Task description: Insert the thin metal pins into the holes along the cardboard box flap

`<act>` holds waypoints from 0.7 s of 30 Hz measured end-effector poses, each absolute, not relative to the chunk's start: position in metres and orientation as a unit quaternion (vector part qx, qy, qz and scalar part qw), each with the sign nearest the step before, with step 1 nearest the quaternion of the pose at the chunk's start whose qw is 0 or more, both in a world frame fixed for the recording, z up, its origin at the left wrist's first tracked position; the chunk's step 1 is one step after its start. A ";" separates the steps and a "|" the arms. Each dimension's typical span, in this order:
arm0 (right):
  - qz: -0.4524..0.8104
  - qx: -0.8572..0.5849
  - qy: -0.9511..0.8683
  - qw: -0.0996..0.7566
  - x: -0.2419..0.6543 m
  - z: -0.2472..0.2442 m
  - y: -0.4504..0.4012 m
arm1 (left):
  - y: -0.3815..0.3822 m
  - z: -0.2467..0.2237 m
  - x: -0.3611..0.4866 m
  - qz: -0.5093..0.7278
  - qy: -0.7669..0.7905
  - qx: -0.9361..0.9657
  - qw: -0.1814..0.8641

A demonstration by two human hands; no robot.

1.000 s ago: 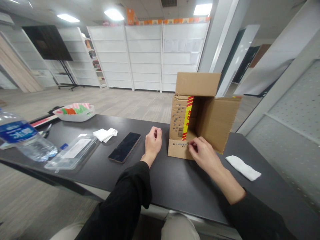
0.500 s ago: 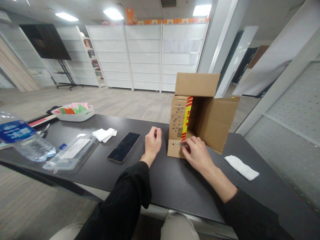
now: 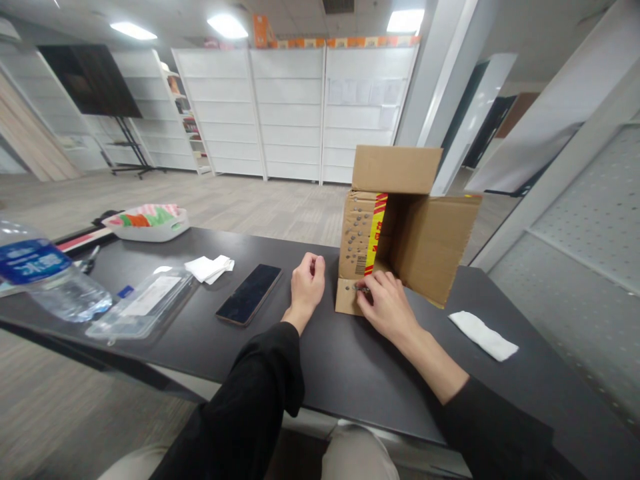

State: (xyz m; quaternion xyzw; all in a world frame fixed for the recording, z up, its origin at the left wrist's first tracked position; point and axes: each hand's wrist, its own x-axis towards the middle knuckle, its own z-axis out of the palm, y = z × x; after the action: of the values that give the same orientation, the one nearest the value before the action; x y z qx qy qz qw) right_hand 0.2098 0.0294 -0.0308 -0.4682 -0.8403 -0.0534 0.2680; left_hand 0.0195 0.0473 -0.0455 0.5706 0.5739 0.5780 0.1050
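The cardboard box (image 3: 430, 233) stands ahead of me, slightly right, on the dark table (image 3: 333, 373), its mouth towards me. Small round studs (image 3: 357, 233) dot its left panel; others sit on the lower flap (image 3: 345, 303). There my right hand (image 3: 389, 303) bends, thumb and fingers close together; I can't tell whether they pinch a stud. My left hand (image 3: 307, 283) is curled closed, just beside the box; its inside is hidden. The side flap (image 3: 435, 247) juts out beyond my right hand. A white pad (image 3: 483, 335) lies right of my forearm; left of me are the phone (image 3: 249, 295), tissue (image 3: 209, 269), plastic case (image 3: 143, 307) and bottle (image 3: 45, 273). Tabletop runs between my forearms to the near edge.
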 end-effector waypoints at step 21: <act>-0.044 -0.455 -0.854 0.246 0.194 -0.029 0.027 | 0.047 -0.045 0.020 0.579 0.572 0.570 0.112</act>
State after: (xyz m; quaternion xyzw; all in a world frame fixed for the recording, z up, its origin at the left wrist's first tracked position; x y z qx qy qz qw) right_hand 0.1938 0.0269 -0.0291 -0.4554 -0.8544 -0.0436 0.2464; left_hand 0.0203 0.0471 -0.0454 0.5701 0.5721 0.5789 0.1115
